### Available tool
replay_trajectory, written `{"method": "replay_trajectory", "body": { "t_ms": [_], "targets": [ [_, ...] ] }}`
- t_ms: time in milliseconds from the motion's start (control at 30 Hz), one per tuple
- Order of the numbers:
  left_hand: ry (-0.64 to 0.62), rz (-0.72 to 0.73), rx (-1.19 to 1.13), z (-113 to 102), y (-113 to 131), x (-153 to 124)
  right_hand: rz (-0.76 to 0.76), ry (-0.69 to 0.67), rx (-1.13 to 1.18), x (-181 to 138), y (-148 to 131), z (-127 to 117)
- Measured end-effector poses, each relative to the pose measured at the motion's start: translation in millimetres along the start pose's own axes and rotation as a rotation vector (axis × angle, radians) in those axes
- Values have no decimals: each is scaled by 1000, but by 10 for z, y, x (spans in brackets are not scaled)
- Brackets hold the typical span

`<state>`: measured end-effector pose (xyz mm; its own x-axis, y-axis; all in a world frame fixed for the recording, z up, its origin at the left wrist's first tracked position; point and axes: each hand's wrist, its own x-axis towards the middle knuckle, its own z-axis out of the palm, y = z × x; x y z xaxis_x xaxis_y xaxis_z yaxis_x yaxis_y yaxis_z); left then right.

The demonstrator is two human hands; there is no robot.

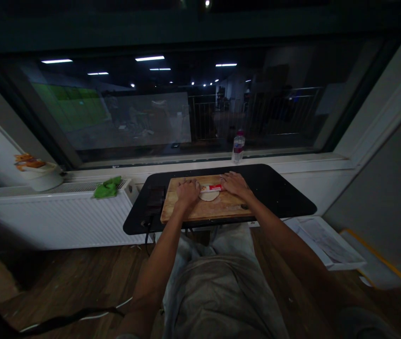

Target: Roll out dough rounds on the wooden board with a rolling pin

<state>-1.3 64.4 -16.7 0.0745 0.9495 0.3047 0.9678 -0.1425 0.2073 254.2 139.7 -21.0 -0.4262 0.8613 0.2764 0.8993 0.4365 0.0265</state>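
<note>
A wooden cutting board (186,214) lies on a small black table (278,188). On the board sits a pale round piece of dough (209,196), with a rolling pin (210,188) bearing a red-and-white label lying across it. My left hand (187,192) rests palm down on the pin's left end, fingers stretched forward. My right hand (234,183) lies flat on its right end, fingers extended. Both hands press on the pin from above; neither wraps round it.
A plastic water bottle (237,147) stands on the window sill behind the table. A green cloth (108,187) and a white bowl (45,176) sit on the radiator to the left. Papers (322,240) lie on the wooden floor at right. A dark cable (62,320) crosses the floor.
</note>
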Motion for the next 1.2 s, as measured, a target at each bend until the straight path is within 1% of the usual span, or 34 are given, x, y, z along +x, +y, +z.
{"method": "replay_trajectory", "body": {
  "t_ms": [67,100,200,367,533,667,767,900,1067,1200],
  "targets": [
    [10,-61,33,-16,55,-68,24,-12,12,22,0,-9],
    [19,-67,46,-23,82,-108,23,-21,18,20,-4,-14],
    [47,-40,62,-34,149,-233,-12,-37,17,-34,-10,-17],
    [111,-63,57,-19,227,-413,-90,-26,5,-171,2,-23],
    [159,-54,30,11,307,-610,-64,-70,9,-210,-29,-75],
    [183,-30,36,40,368,-770,-74,-47,1,-255,-56,-123],
    [177,-12,8,52,387,-841,-100,-6,-28,-318,-75,-155],
    [139,-1,-60,46,346,-819,-138,57,-33,-403,-109,-182],
    [72,14,-95,20,179,-672,-12,181,21,-452,-159,-213],
    [10,53,-55,-17,53,-506,-14,215,51,-458,-169,-223]
  ]
}}
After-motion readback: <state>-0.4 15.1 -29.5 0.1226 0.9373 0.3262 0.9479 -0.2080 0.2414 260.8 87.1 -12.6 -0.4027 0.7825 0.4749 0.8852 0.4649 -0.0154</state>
